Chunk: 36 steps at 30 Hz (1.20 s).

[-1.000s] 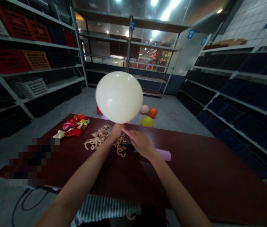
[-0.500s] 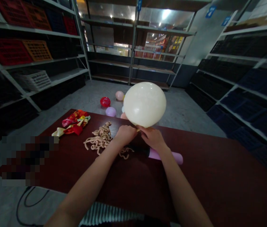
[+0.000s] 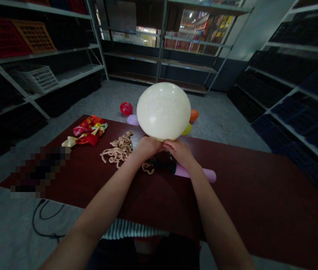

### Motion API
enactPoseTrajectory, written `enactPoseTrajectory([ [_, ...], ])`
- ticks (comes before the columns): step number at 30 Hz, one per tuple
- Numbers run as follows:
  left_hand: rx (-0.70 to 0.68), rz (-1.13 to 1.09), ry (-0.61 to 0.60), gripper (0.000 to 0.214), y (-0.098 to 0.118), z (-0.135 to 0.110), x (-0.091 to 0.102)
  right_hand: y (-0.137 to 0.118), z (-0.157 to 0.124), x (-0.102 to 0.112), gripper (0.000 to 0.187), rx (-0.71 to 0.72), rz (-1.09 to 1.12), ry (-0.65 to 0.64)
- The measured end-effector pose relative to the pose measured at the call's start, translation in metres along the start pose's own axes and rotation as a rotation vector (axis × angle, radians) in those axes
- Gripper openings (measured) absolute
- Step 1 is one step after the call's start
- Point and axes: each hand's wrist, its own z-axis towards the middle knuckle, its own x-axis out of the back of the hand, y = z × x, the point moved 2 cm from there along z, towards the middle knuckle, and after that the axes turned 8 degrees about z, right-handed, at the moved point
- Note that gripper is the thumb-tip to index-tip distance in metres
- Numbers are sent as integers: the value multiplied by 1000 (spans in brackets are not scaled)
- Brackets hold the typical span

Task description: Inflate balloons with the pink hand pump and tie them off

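A large, inflated cream-white balloon [image 3: 163, 111] stands above the table, its lower end between my two hands. My left hand [image 3: 148, 147] is closed at the balloon's neck from the left. From the right, my right hand [image 3: 179, 151] pinches at the same neck, fingertips almost meeting the left ones. The neck itself is mostly hidden by my fingers. Below my right wrist lies a pink hand pump [image 3: 184, 171] with a black end. Beside my left hand is a heap of tan, curly strings [image 3: 121, 149].
Uninflated balloons [image 3: 88, 131] in red, yellow and cream lie at the dark table's [image 3: 246, 180] back left. On the floor beyond are a red balloon [image 3: 126, 108], an orange one [image 3: 194, 115] and others. Shelves with crates [image 3: 35, 35] surround the area. A black cable [image 3: 35, 221] hangs at left.
My view has tipped down, so the table and shelves sit higher in the picture. The balloon has shifted a little left between my hands. Orange and yellow-green balloons now show behind it.
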Motion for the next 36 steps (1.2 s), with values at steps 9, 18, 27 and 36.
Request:
enactPoseTrajectory([
  [9, -287, 578, -210, 46, 2, 0, 13, -11, 0, 5, 21, -42, 93, 5],
  [18, 16, 250, -203, 25, -31, -1, 53, 9, 4, -5, 24, -115, 423, 333],
  [27, -63, 119, -529, 17, -31, -9, 18, 24, 7, -11, 24, -195, 621, 357],
  [36, -131, -558, -249, 19, 2, 1, 33, 13, 5, -2, 23, -109, 613, 485],
])
